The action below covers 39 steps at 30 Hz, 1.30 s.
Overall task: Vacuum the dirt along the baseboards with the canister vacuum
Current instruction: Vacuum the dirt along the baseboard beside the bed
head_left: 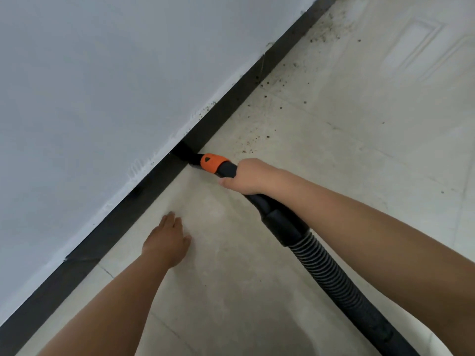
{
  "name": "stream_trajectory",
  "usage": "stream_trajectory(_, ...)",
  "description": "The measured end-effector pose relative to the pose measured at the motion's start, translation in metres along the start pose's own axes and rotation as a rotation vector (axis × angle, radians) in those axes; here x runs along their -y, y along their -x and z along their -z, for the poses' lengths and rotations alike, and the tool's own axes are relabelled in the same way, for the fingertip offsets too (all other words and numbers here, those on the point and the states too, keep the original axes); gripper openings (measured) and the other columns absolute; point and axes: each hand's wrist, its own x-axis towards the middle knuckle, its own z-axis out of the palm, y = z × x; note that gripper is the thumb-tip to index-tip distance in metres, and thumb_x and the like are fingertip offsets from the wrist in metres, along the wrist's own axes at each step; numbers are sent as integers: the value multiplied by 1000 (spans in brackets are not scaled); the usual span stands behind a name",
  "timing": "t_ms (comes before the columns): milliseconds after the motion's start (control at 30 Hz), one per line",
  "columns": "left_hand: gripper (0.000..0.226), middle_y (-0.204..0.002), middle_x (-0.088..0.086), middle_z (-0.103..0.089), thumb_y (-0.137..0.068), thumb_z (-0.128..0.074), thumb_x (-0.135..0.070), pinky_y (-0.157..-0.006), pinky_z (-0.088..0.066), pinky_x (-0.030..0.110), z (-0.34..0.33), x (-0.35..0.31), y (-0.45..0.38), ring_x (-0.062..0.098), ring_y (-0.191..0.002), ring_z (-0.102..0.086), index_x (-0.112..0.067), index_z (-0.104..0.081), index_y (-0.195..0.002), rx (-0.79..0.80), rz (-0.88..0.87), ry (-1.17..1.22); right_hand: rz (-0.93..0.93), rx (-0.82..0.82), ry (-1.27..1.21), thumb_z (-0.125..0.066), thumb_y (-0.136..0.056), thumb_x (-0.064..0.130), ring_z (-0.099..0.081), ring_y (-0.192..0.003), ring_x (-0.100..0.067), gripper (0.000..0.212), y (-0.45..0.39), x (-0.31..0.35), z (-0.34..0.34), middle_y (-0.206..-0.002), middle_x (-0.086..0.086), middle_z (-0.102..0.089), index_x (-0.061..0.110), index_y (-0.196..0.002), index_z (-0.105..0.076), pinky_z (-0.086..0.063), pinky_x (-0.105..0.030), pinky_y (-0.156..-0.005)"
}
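The right hand (245, 177) grips the black wand (227, 168) just behind its orange collar (212, 163), fingers curled over the top and thumb underneath, while the nozzle (186, 152) sits against the dark baseboard (231, 104) where it meets the floor (347, 140). The left hand (167, 240) rests flat on the floor near the baseboard, fingers straight and holding nothing, seemingly as a prop. Dirt (257, 142) lies scattered along the baseboard ahead of the nozzle, thicker farther on; the stretch behind looks clean. The wand looks like rigid, smooth plastic and probably light, so a one-handed grip near the collar should give good control of the tip; gripped farther back, it would likely wobble. The ribbed hose (326, 268) trailing off behind is flexible and will likely drag and pull as the nozzle advances, so some slack helps. The canister itself is out of view.
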Motion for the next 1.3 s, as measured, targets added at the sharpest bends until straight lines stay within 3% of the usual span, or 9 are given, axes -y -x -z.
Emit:
stream_trajectory(133,61,-158,10,7,-102,-28,-35,-118,-12,31,-2,0,-5,21,-147,1,-4,-4,-150,28,-11,9,-101,-138,-86,-45,-95,41,-50,-83,-24,47,-12,-20,11,-107,-14,-57,2,-119,-52,-33,-26,-52)
stream_trajectory(233,62,-158,11,10,-102,-28,-34,-118,-11,31,-9,0,-1,21,-147,3,-4,-2,-150,63,-6,1,-168,-185,-132,-45,-95,42,-46,-81,-22,49,-21,-30,15,-113,-14,-58,1,-121,-51,-34,-26,-65)
stream_trajectory(433,60,-158,10,1,-102,-29,-37,-117,-21,34,10,-4,-6,23,-147,-9,-6,-12,-150,48,15,-34,-78,-25,-40,-45,-94,42,-47,-84,-20,47,-6,-20,16,-94,-6,-47,4,-121,-50,-36,-24,-58)
stream_trajectory(567,59,-158,11,-3,-101,-31,-34,-117,-19,34,21,-17,-13,22,-146,-10,-5,-14,-149,-34,-22,15,-84,40,117,-46,-93,43,-47,-80,-21,33,17,-29,16,-75,-3,-45,12,-102,-48,-33,-25,-52)
stream_trajectory(667,59,-158,12,-3,-102,-31,-31,-117,-16,33,13,-29,-17,23,-147,-7,-1,-11,-149,-34,-45,38,-161,-39,119,-47,-93,45,-47,-82,-22,40,22,-51,28,-89,-7,-49,9,-111,-52,-33,-27,-67)
stream_trajectory(800,52,-154,15,-14,-101,-32,-29,-114,-26,34,0,-34,-15,25,-141,-24,2,-26,-143,45,-74,7,-252,-139,19,-45,-93,47,-46,-86,-24,52,9,-77,51,-113,-14,-55,5,-122,-50,-33,-28,-74)
stream_trajectory(933,47,-148,13,-25,-101,-33,-29,-108,-33,33,3,-38,-14,25,-133,-35,0,-35,-137,48,-75,-53,-273,-140,14,-45,-92,48,-47,-88,-24,52,6,-87,60,-106,-11,-51,6,-123,-49,-33,-29,-75)
stream_trajectory(1167,56,-158,8,-6,-101,-34,-31,-113,-27,32,14,-47,-10,21,-142,-24,-6,-19,-149,115,-53,-96,-73,25,39,-48,-93,42,-47,-69,-18,32,15,-61,14,-68,0,-41,11,-102,-50,-30,-20,-48)
stream_trajectory(1300,57,-158,7,-1,-100,-36,-24,-115,-23,31,13,-51,-8,20,-144,-19,-5,-15,-150,146,-15,-143,-184,-72,-65,-46,-94,43,-47,-75,-21,47,-8,-72,35,-81,-6,-47,2,-118,-51,-28,-21,-47)
